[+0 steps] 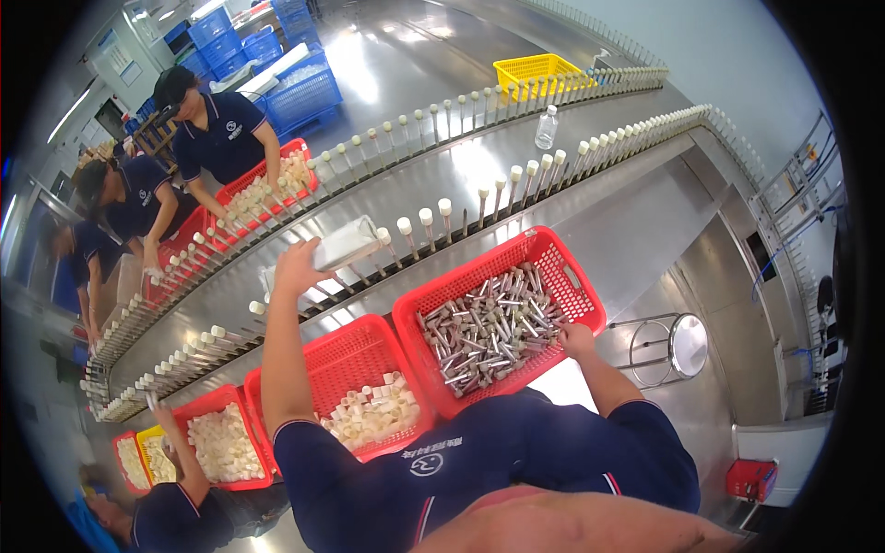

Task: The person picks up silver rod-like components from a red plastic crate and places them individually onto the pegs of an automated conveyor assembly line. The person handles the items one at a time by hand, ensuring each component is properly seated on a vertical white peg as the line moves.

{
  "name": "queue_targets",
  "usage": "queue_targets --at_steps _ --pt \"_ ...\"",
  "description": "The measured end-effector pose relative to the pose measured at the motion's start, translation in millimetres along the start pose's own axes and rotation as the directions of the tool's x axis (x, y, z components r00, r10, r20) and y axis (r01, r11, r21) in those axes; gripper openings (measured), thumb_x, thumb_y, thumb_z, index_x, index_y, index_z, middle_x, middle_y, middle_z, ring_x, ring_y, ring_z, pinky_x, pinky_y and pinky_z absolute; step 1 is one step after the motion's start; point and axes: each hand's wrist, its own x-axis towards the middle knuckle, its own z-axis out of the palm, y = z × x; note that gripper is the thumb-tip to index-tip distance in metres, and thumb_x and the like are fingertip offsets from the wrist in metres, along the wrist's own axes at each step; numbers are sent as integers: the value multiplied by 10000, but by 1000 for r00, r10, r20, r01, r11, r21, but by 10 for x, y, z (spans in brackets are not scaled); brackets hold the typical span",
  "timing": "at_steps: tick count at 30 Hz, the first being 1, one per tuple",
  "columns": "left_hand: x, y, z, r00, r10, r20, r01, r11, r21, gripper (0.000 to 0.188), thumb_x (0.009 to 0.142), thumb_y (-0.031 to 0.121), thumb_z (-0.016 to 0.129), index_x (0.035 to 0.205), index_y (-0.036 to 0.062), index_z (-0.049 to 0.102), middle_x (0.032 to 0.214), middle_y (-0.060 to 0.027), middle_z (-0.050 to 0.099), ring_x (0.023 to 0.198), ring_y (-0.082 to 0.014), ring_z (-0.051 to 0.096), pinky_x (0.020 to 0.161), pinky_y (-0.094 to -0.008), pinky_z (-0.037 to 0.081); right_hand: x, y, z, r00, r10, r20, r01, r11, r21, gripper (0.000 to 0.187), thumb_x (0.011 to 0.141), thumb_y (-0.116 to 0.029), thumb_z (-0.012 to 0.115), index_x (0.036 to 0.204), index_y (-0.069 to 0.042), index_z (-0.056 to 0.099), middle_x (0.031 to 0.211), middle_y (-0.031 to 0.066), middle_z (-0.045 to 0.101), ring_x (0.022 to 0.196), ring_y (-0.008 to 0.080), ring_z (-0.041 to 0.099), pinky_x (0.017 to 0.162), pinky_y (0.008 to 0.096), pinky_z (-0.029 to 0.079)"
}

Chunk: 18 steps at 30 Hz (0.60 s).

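Over the nearer row of upright metal pins, my left hand has its thumb and fingers closed at the near end of a pale grey-white block. The block hides the tops of several pins. Most pins around it carry a white cylindrical cap. My right hand is at the right side of a red perforated basket filled with loose metal pins. Its fingers are bent inward beside the pins, and what they hold, if anything, is too small to make out.
Another red basket with white caps stands to the left. Capped pins line the curved metal conveyor. A clear bottle and a yellow basket sit beyond. Co-workers work across and to the left. A round stool stands right.
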Motion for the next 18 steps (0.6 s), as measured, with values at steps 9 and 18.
queue_targets --at_steps 9,18 --pt "101 28 -260 978 -77 -195 63 995 -74 787 554 368 832 1210 24 566 1176 -222 575 1068 -358 565 920 -406 451 427 -81 -135 999 -10 48 8 999 38 318 782 -267 518 1018 -153 698 745 165 637 716 341 623 691 461 496" --pt "-225 248 -310 997 56 -47 -55 998 17 825 553 520 774 1245 133 551 1173 -154 575 1083 -326 553 904 -417 441 -605 -28 -207 998 12 -61 -8 998 64 257 793 -205 547 972 -96 697 728 183 620 705 363 603 659 489 468"
